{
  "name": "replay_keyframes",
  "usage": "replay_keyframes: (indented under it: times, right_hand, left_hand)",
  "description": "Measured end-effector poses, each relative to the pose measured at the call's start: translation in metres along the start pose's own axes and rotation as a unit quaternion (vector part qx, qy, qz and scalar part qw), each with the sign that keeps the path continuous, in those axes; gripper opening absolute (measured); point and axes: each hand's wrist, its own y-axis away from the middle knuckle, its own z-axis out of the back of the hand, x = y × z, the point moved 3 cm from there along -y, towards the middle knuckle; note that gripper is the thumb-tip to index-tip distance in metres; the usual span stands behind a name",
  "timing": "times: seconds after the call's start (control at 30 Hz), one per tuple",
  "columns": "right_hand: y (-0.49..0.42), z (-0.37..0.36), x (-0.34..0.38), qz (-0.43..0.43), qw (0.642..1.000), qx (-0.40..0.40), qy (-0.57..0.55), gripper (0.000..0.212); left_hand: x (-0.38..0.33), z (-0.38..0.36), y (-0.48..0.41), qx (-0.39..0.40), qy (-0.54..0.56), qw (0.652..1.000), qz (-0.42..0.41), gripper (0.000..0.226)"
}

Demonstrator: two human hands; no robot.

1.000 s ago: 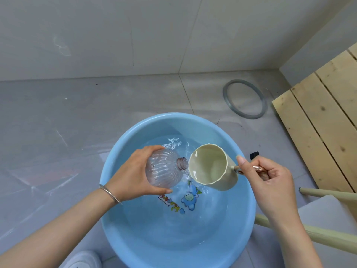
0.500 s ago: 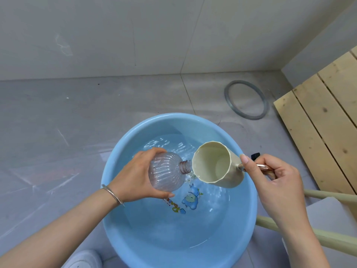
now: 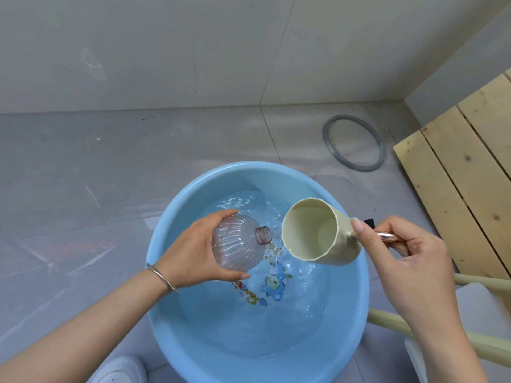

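Bottle [image 3: 237, 244]: clear ribbed plastic with no cap, lying nearly on its side above the water, just toward 11 o'clock of the basin's centre. Its open neck points to 3 o'clock.
Left hand [image 3: 193, 252]: wrapped round the bottle's wide end, fingers over the top and thumb underneath.
Bracelet [image 3: 161, 277]: a thin metal band on the left wrist.
Right hand [image 3: 401, 261]: closed round the copper-coloured handle [image 3: 387, 236], thumb tip pressed against the cup's wall.
Cup [image 3: 318, 233]: cream and faceted, tipped over with its mouth turned to 9 o'clock. It is held over the basin's 2 o'clock side, its lip just beside the bottle's neck and not touching it.
Water [image 3: 272, 248]: drops and splashes show under the neck and the lip, and the surface below is rippled.
Basin [image 3: 166, 313]: round, light blue, on the floor and partly filled. A cartoon print [image 3: 273, 284] shows on its bottom.
Grey ring [image 3: 354, 142]: flat on the floor at 1 o'clock from the basin, well apart from it.
Wooden slats [image 3: 456, 189]: at 2 to 3 o'clock.
White shoe [image 3: 119, 369]: at 7 o'clock, just outside the rim.
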Motion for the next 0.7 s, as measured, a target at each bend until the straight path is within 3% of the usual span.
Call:
replay_keyframes:
  times: [0.7]
  right_hand:
    - [0.000, 0.006, 0.022, 0.090, 0.991, -0.026, 0.090, 0.041]
  left_hand:
    - [0.001, -0.002, 0.001, -0.003, 0.002, 1.000, 0.002, 0.102]
